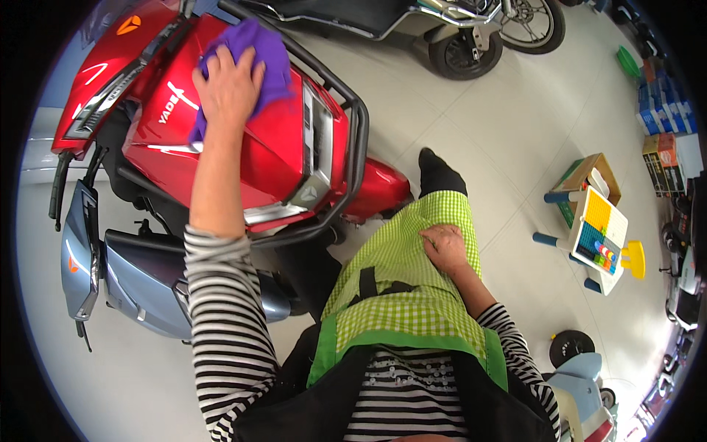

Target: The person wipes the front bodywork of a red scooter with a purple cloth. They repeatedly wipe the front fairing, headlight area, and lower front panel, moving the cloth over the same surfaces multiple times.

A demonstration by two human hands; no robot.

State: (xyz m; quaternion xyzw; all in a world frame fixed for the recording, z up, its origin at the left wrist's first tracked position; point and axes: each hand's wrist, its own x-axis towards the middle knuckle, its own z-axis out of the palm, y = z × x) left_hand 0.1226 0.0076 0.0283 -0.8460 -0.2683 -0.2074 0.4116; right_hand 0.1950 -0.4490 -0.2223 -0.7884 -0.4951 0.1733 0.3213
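My left hand (229, 91) presses a purple cloth (273, 61) onto the red front panel (270, 143) of a Yadea electric scooter, fingers spread over the fabric. Part of the cloth hangs past my wrist toward the brand lettering on the panel. Lower on this panel sits a headlight (317, 130), with a black tubular guard bar (359, 149) curving around it. My right hand (446, 246) rests against my green checked apron (403, 243), its fingers curled. Whether those fingers pinch the apron's fabric is hidden.
A blue-grey scooter (146, 287) stands close on the left. Another black vehicle (353, 16) is parked beyond the red one. To the right are a children's brick table (599, 232), a cardboard box (602, 166) and a yellow stool (635, 259). A light-blue ride-on (577, 387) stands at lower right.
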